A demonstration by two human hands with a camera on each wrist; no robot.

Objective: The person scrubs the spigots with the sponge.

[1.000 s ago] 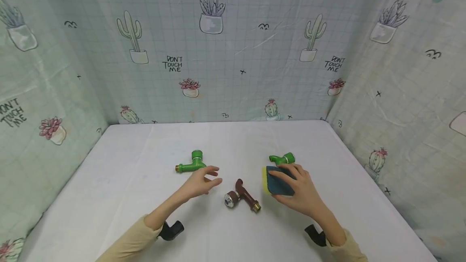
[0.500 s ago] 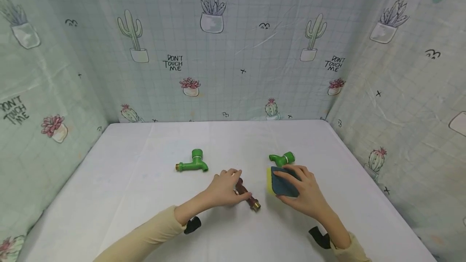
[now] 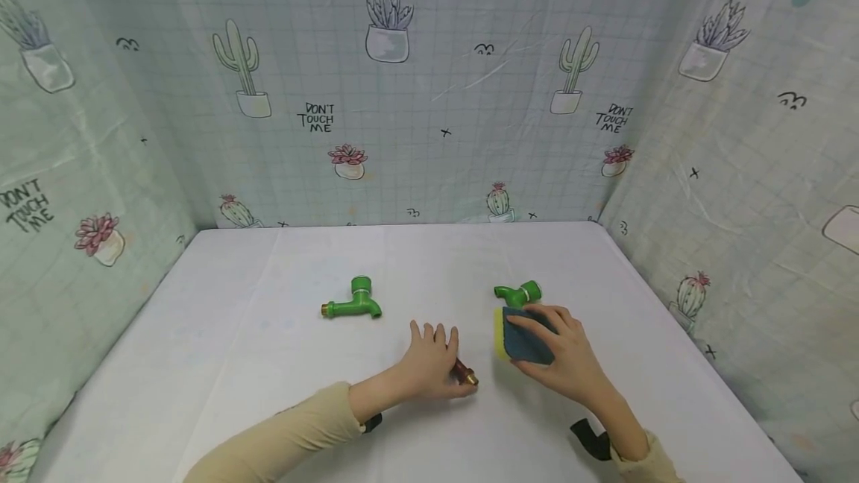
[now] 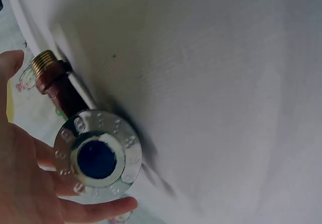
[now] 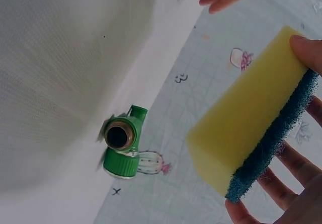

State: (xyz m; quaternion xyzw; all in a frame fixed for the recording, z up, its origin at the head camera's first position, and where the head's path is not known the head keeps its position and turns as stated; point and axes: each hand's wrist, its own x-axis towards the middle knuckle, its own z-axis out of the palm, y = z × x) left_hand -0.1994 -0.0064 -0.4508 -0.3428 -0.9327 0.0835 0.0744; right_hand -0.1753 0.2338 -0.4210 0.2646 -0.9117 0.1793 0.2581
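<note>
Pale cactus-printed cloth (image 3: pixel 429 95) backs a white-covered table (image 3: pixel 201 364). Thumb and fingers spread, the left hand (image 3: pixel 429 364) arches over a glossy brown tap (image 3: pixel 463 373), contact unclear; its brass-threaded end slants nearward and right. Farther from it, the right hand (image 3: pixel 567 356) pinches a yellow-and-dark-teal sponge (image 3: pixel 526 338), just before one green tap (image 3: pixel 520 295); another green tap (image 3: pixel 352 308) lies beyond, leftward. Nothing visible blocks the left palm.

Head view looks forward and down over the counter (image 3: pixel 268 364); wrist views look from close; head and right share the sponge (image 3: pixel 527 341)
</note>
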